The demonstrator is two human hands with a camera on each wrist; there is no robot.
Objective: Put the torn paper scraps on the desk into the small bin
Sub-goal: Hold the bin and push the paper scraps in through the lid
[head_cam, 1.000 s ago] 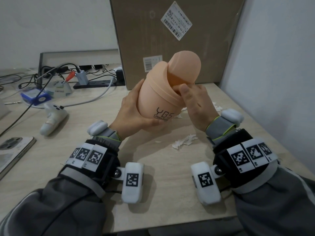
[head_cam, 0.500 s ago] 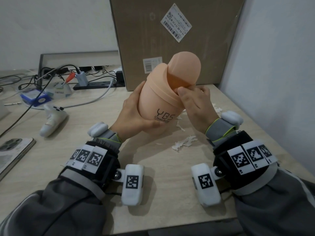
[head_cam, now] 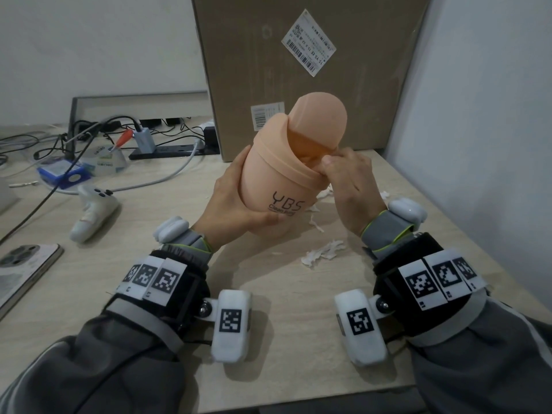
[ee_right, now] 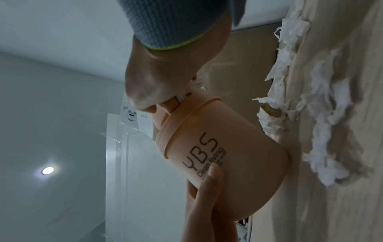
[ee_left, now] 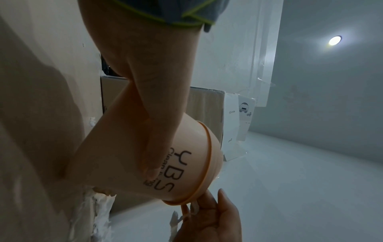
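A peach small bin point(head_cam: 277, 180) with a swing lid point(head_cam: 321, 127) is tilted, its base on the desk point(head_cam: 149, 234). My left hand point(head_cam: 230, 204) grips its body from the left, thumb across the black lettering point(ee_right: 207, 188). At the lid opening on the bin's right rim, my right hand point(head_cam: 343, 180) pinches white paper scraps point(ee_right: 194, 85) between thumb and fingers. More torn scraps point(head_cam: 324, 249) lie on the desk below my right wrist and behind the bin point(ee_right: 323, 131). The bin's inside is hidden.
A big cardboard box point(head_cam: 298, 70) stands right behind the bin, and a wall point(head_cam: 478, 115) closes the right side. To the left lie a white controller point(head_cam: 92, 210), a phone point(head_cam: 21, 270), a blue box point(head_cam: 62, 174) and cables with a power strip point(head_cam: 167, 150).
My right hand has slid from the front of the lid opening to the right rim, fingers now bunched together there. The bin and my left hand have barely moved.
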